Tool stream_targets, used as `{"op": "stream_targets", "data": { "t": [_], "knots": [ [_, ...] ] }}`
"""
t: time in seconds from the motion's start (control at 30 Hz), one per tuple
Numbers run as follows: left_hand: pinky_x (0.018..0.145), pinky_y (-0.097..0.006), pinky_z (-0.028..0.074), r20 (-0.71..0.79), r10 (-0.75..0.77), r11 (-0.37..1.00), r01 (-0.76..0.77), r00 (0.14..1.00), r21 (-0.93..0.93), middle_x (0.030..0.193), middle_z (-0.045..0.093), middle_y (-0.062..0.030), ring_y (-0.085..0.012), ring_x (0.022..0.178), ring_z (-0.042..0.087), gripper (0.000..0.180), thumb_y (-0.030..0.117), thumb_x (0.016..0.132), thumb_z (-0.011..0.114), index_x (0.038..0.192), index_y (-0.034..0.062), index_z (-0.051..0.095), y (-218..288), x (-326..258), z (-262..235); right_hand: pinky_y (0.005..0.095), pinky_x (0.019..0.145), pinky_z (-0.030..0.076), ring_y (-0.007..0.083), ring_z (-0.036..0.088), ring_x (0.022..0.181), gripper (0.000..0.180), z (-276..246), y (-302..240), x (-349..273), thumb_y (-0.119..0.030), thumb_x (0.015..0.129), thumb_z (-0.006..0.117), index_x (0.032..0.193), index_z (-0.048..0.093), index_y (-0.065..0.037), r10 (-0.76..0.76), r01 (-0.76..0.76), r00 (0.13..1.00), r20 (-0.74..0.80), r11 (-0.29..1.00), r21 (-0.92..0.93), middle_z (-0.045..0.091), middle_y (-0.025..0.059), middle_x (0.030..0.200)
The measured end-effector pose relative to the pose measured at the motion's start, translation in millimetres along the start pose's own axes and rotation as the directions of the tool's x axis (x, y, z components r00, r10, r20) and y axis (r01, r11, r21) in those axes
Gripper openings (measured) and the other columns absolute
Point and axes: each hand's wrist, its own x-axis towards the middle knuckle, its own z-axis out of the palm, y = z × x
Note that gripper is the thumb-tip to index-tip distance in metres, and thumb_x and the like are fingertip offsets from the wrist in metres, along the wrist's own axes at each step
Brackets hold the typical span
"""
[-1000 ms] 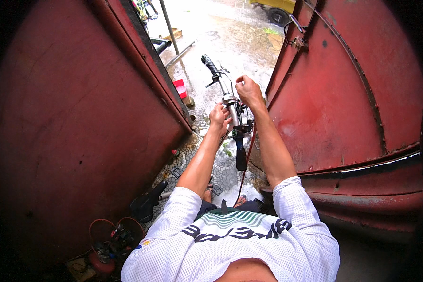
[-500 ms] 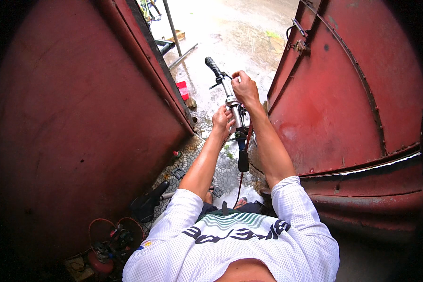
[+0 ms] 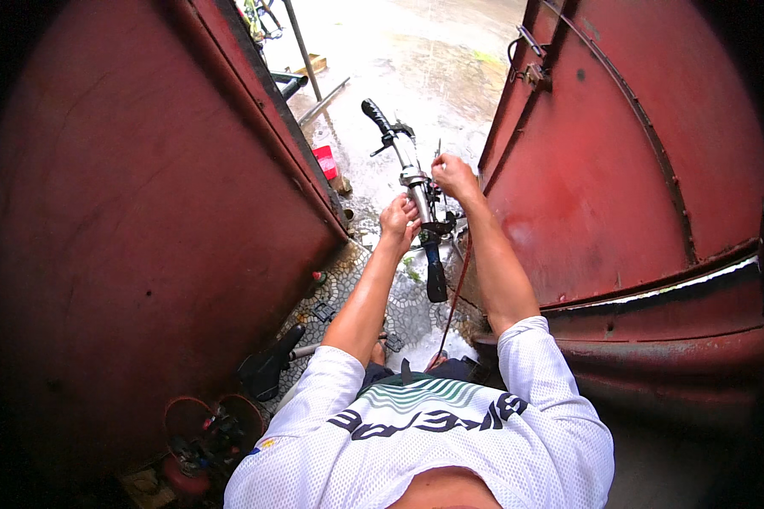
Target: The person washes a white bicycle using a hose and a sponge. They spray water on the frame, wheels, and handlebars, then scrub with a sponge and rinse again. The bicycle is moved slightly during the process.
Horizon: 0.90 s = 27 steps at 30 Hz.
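Note:
A bicycle handlebar (image 3: 406, 154), silver with black grips, stands in the doorway, running from far left to near right. My left hand (image 3: 399, 217) is at the left side of its middle, fingers curled against the silver part; what lies under them is hidden. To the right of the bar, my right hand (image 3: 455, 176) is closed in a pinch, with a thin dark piece rising by its fingertips. What exactly it holds is too small to make out. Below my right forearm, a thin reddish cord (image 3: 455, 307) hangs toward my feet.
Red metal doors stand on the left (image 3: 144, 220) and right (image 3: 620, 170); the right one bears a bolt latch (image 3: 535, 75). A black bicycle saddle (image 3: 267, 365) lies low at left, above a dark red machine (image 3: 187, 475). Beyond the doorway are a red container (image 3: 324, 161) and a metal pole (image 3: 304, 51).
My right hand has come nearer and slightly right, away from the bar's far half. The handlebar has shifted a little left, and the reddish cord hangs further right.

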Motion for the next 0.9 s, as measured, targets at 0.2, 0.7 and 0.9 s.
{"op": "stream_targets", "data": {
  "t": [0.2,0.7,0.9],
  "knots": [
    [0.099,-0.043,0.04,-0.008,0.018,1.0,-0.017,1.0,0.023,0.134,0.051,-0.0176,-0.0283,0.12,0.051,0.055,0.029,0.1,0.046,0.147,0.0044,0.032,-8.9,-1.0,-17.4,0.0421,0.084,0.052,0.0359,0.068,0.096,0.029,4.4,6.2,-23.8,-0.031,0.087,0.055,0.104,0.07,-0.014,0.136,-0.135,0.991,-0.011,0.988,0.072,0.071,0.0202,0.098],
    [0.082,-0.048,0.052,0.009,-0.122,0.993,0.122,0.992,0.003,0.113,0.061,-0.014,-0.0295,0.1,0.061,0.053,0.053,0.101,0.036,0.128,0.0093,0.05,-89.4,-65.3,-51.6,0.0428,0.082,0.052,0.0359,0.068,0.093,0.028,-15.8,77.0,-127.1,-0.025,0.088,0.054,0.106,0.068,-0.009,0.07,-0.093,0.99,0.121,0.976,0.197,0.07,0.0207,0.097],
    [0.076,-0.046,0.057,0.142,-0.179,0.984,0.176,0.973,0.035,0.109,0.063,-0.0141,-0.0325,0.095,0.066,0.068,0.065,0.098,0.03,0.128,0.0079,0.052,-86.8,-95.6,-14.8,0.0405,0.076,0.053,0.0321,0.069,0.086,0.027,-16.7,93.3,-162.0,-0.023,0.089,0.053,0.107,0.067,-0.008,0.056,-0.085,0.991,0.123,0.966,0.245,0.07,0.0191,0.093]
  ]
}}
